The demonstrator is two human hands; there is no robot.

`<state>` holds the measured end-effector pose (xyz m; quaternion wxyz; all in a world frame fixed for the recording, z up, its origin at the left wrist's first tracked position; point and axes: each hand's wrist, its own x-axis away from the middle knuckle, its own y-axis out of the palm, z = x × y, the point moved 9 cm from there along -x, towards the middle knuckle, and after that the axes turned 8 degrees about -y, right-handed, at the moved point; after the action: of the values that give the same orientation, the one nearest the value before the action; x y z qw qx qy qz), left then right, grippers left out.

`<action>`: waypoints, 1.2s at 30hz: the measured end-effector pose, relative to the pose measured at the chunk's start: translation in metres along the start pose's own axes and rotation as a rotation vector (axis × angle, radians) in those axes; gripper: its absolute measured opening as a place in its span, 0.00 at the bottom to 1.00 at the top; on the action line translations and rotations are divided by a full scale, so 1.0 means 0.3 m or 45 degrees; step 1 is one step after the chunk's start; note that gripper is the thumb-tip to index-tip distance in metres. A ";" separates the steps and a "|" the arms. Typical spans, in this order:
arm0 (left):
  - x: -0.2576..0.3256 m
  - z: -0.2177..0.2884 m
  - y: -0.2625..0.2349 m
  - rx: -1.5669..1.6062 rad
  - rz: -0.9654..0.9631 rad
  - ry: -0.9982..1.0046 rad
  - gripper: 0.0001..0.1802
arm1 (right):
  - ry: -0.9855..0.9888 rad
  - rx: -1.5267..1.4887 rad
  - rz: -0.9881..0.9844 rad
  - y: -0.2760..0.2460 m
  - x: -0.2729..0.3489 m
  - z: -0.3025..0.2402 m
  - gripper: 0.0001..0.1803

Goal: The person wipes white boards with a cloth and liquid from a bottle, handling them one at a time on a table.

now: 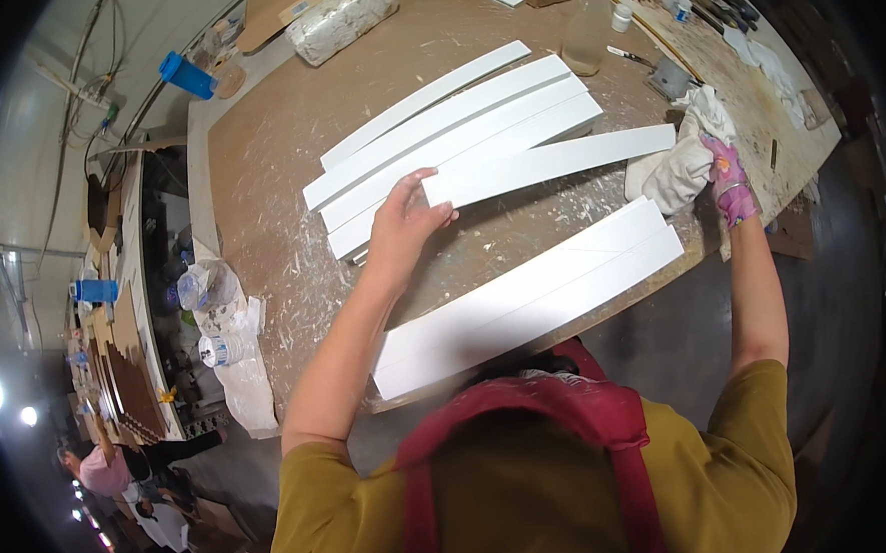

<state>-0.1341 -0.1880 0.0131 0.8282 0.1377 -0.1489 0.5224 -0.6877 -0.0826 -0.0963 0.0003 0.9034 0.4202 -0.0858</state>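
My left hand (pixel 409 218), bare, grips the near left end of a long white board (pixel 554 165), thumb on one side and fingers on the other. That board lies aslant, its left part over a group of white boards (pixel 451 132) and its far right end close to a crumpled white cloth (pixel 681 169). My right hand (pixel 731 183), in a pink patterned glove, is closed on the cloth at the right side of the table. Nearer my body, two more white boards (pixel 532 296) lie side by side along the table's front edge.
The brown worktable (pixel 259 147) is spotted with white paint. At its back stand a wrapped white block (pixel 342 19), a clear bottle (pixel 586 34) and a small white jar (pixel 621 18). A blue bottle (pixel 187 75) lies back left. Another person (pixel 107 469) works far left.
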 end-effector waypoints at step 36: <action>-0.046 0.226 0.388 -0.484 0.078 0.234 0.25 | -0.213 0.638 -0.209 -0.059 -0.072 -0.186 0.14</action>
<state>-0.2522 -0.1769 0.0785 0.8332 -0.0739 -0.1727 0.5201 -0.7062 -0.0835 -0.0367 -0.1955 0.8279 0.4561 -0.2613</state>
